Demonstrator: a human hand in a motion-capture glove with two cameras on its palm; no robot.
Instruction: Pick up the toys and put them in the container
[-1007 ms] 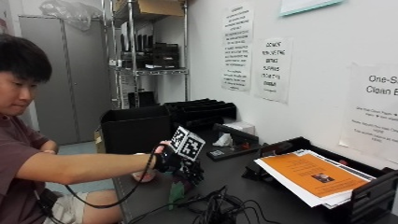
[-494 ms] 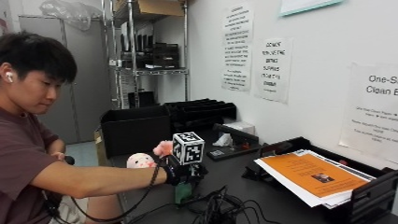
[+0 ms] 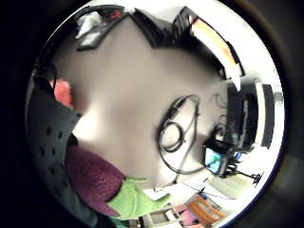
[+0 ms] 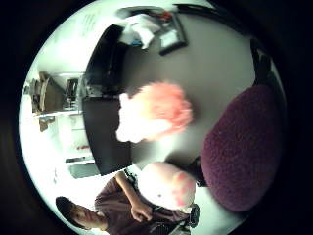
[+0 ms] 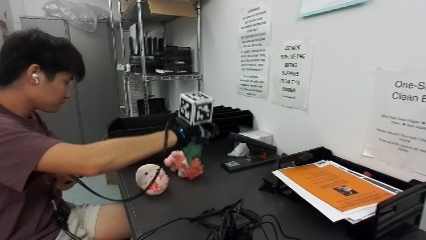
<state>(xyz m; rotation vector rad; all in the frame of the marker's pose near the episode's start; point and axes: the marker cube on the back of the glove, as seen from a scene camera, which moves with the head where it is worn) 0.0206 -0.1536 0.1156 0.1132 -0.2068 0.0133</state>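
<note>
Right now your gloved right hand (image 5: 190,134) is raised above the dark worktop (image 5: 219,187), fingers curled round a soft purple toy with green leaves (image 3: 102,185); it looks light and squashy, so holding its plump body should suit it; a fluffy pink toy (image 5: 185,165) and a round pale pink plush (image 5: 152,179) lie below, near each other; a black bin (image 5: 136,125) stands beyond; cables (image 5: 229,222) and a paper tray (image 5: 346,192) share the worktop.
</note>
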